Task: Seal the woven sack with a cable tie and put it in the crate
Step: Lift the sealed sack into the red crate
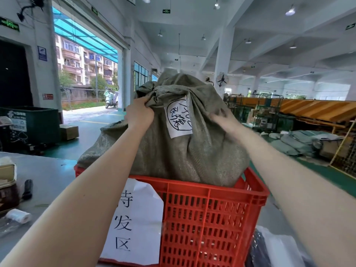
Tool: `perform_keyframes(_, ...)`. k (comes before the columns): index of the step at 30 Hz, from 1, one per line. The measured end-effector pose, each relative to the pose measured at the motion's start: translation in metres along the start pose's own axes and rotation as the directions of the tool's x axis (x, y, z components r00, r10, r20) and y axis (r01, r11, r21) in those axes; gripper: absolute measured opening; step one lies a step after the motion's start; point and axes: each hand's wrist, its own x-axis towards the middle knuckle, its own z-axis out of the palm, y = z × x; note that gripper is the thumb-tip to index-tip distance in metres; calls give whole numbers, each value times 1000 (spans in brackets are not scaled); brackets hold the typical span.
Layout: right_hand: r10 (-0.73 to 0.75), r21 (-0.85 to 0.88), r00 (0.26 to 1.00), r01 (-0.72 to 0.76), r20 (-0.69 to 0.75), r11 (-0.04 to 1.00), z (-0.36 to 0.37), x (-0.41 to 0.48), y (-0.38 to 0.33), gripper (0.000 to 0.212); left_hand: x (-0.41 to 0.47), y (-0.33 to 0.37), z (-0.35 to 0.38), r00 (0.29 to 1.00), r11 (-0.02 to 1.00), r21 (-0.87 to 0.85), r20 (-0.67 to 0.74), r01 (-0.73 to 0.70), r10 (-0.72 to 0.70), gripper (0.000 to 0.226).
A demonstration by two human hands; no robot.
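Note:
A bulging grey-green woven sack [173,151] stands in a red plastic crate [208,214] and rises well above its rim. The sack's neck is bunched at the top left, and a white hand-written label [179,118] is stuck on its front. My left hand [139,114] is clenched on the bunched neck. On the sack's upper right side, my right hand [221,120] pinches the fabric. No cable tie can be made out at the neck.
A white paper sign [134,224] hangs on the crate's front. The grey table [48,176] at left carries a tape roll [18,215], a black tool and tins. A green bin stands at left, and sacks and orange chutes at right.

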Motion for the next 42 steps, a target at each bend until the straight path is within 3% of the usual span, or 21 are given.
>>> perform_keyframes(2, 103, -58, 994, -101, 29, 993, 18, -1, 20, 95, -9, 4, 11, 996, 983, 186, 92, 4, -22, 50)
perform_keyframes(4, 81, -86, 996, -84, -37, 993, 27, 0, 19, 84, -21, 8, 24, 980, 957, 289, 190, 1, -59, 68)
perform_keyframes(6, 61, -96, 996, -67, -61, 993, 28, 4, 20, 82, -32, 9, 33, 983, 952, 305, 176, -6, -51, 85)
perform_keyframes(8, 42, -136, 996, -52, -76, 989, 26, 6, 24, 81, -43, 13, 38, 986, 927, 339, 93, -164, 140, 82)
perform_keyframes(10, -3, -197, 997, -14, -83, 980, 24, 6, 32, 78, -62, 26, 51, 915, 862, 312, 77, -399, 396, 68)
perform_keyframes(12, -70, -123, 996, 62, -61, 991, 18, 4, 38, 73, -86, 43, 71, 864, 833, 231, 147, -503, 481, 57)
perform_keyframes(15, -1, 132, 987, 22, -159, 991, 0, 2, 58, 57, -109, 50, 102, 883, 853, 298, 339, -429, 326, 72)
perform_keyframes(17, 184, 167, 952, -146, -244, 975, -9, 2, 83, 54, -109, 45, 111, 887, 804, 428, 389, -412, 247, 88)
perform_keyframes(18, 273, 221, 938, -226, -215, 949, -7, -2, 93, 57, -108, 43, 112, 896, 817, 423, 378, -392, 235, 90)
perform_keyframes(19, 306, 280, 940, -256, -154, 925, -2, -7, 101, 60, -108, 40, 111, 907, 853, 377, 352, -361, 229, 88)
perform_keyframes(21, 318, 322, 947, -285, -54, 903, 15, -11, 109, 68, -107, 39, 100, 961, 982, 101, 246, -158, 129, 82)
perform_keyframes(23, 360, 305, 930, -321, -78, 897, 29, -9, 113, 86, -104, 33, 90, 980, 979, -172, 187, 107, -74, 76)
perform_keyframes(25, 426, 296, 895, -375, -130, 878, 40, -8, 113, 95, -96, 27, 84, 965, 949, -234, 205, 211, -164, 68)
perform_keyframes(29, 447, 291, 877, -388, -175, 875, 41, -12, 109, 91, -87, 37, 80, 970, 946, -273, 214, 172, -115, 53)
perform_keyframes(35, 420, 377, 899, -350, -121, 858, 32, -7, 105, 117, -82, 84, 87, 980, 946, -323, 194, 21, 44, 45)
perform_keyframes(38, 370, 292, 921, -323, -120, 900, 32, -11, 98, 115, -84, 88, 92, 975, 939, -343, 204, -16, 91, 41)
perform_keyframes(42, 377, 186, 924, -360, -62, 914, 47, -16, 101, 121, -82, 66, 91, 979, 957, -288, 199, 28, 31, 31)
